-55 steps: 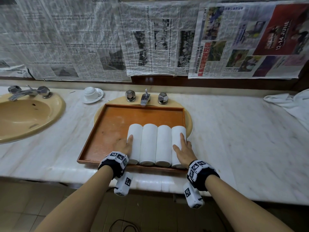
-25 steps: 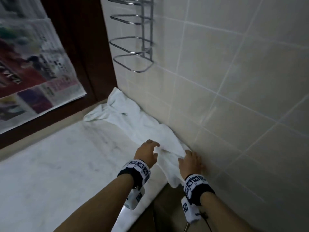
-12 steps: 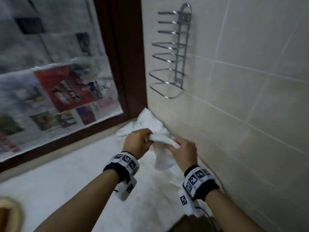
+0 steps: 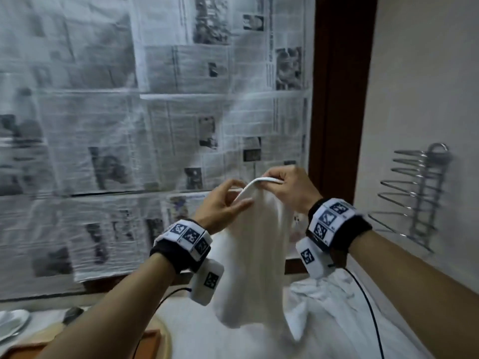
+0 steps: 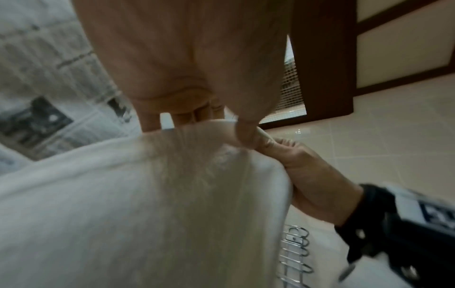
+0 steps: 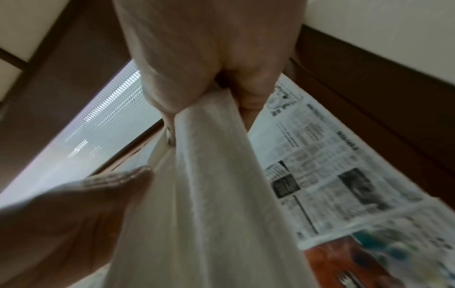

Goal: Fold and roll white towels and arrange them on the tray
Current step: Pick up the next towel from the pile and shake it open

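Observation:
A white towel [image 4: 256,255] hangs in the air in front of me, held by its top hem. My right hand [image 4: 285,185] pinches the hem at the right end. My left hand [image 4: 225,200] pinches the same hem just to the left, thumb in front and fingers behind. In the left wrist view the towel [image 5: 147,194] drapes below my left hand [image 5: 242,132], with my right hand [image 5: 295,165] beside it. The right wrist view shows the towel [image 6: 209,194] falling from my right hand [image 6: 209,68]. A corner of the wooden tray [image 4: 150,335] shows at the bottom left.
More white towels [image 4: 324,301] lie crumpled on the marble counter by the tiled wall. A wire rack [image 4: 420,193] is fixed on the wall at right. Newspaper [image 4: 129,112] covers the surface behind. A white saucer [image 4: 10,325] sits at the far left.
Both hands have lifted the towel off the pile and raised it high, so it now hangs free. My view has swung left, and the tray corner has come into sight.

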The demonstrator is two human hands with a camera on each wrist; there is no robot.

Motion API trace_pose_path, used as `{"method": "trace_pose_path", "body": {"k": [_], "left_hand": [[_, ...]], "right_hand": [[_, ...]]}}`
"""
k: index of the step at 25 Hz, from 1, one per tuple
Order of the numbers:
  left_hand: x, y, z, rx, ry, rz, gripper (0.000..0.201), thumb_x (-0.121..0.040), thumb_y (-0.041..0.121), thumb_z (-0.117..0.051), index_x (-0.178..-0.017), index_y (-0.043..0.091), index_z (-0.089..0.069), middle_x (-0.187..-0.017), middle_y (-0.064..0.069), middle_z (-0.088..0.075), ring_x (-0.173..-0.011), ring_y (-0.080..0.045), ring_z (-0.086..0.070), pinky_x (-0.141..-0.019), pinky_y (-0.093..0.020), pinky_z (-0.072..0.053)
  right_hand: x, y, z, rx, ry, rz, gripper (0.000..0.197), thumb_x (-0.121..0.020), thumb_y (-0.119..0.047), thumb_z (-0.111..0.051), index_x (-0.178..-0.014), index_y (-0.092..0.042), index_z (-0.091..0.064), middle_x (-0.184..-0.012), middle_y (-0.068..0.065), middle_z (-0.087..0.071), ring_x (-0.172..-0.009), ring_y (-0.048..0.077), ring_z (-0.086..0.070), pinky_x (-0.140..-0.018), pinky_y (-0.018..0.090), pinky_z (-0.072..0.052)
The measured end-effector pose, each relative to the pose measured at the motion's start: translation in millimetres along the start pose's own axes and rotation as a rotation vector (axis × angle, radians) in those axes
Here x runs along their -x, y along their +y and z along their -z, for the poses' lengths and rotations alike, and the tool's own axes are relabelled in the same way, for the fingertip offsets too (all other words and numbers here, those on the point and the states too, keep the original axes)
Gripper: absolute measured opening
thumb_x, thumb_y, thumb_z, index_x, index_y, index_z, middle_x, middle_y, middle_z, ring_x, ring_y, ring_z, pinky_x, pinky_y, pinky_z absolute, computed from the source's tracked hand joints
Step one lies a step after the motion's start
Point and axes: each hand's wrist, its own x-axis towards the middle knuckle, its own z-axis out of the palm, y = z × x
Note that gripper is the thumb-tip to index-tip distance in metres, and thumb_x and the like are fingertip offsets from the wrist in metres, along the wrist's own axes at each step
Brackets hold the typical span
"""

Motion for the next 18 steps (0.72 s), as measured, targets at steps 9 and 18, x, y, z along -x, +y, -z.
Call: {"method": "trace_pose_path", "body": {"k": [9, 18], "left_hand": [[1.3, 4.1, 98.5, -0.455, 0.077, 0.046, 0.022, -0.086, 0.027, -0.073, -0.077, 0.008, -0.075, -0.061, -0.007, -0.06, -0.056, -0.01, -0.048, -0.055, -0.025, -0.041], [-16.7, 40.1, 185.6, -0.402, 0.252, 0.013, 0.005, -0.087, 0.013, -0.071, -0.09, 0.015, -0.074, -0.07, 0.012, -0.064, -0.056, 0.01, -0.056, -0.063, -0.008, -0.045]], "right_hand": [[-65.3, -55.9, 5.7, 0.164, 0.015, 0.002, 0.028, -0.082, -0.03, -0.076, -0.059, -0.015, -0.07, -0.054, 0.001, -0.06, -0.05, 0.008, -0.05, -0.051, 0.023, -0.037], [-69.3, -58.0, 63.0, 0.145, 0.198, -0.103, 0.037, -0.08, -0.035, -0.078, -0.065, -0.001, -0.07, -0.05, 0.002, -0.048, -0.038, 0.004, -0.038, -0.038, 0.01, -0.027]]}}
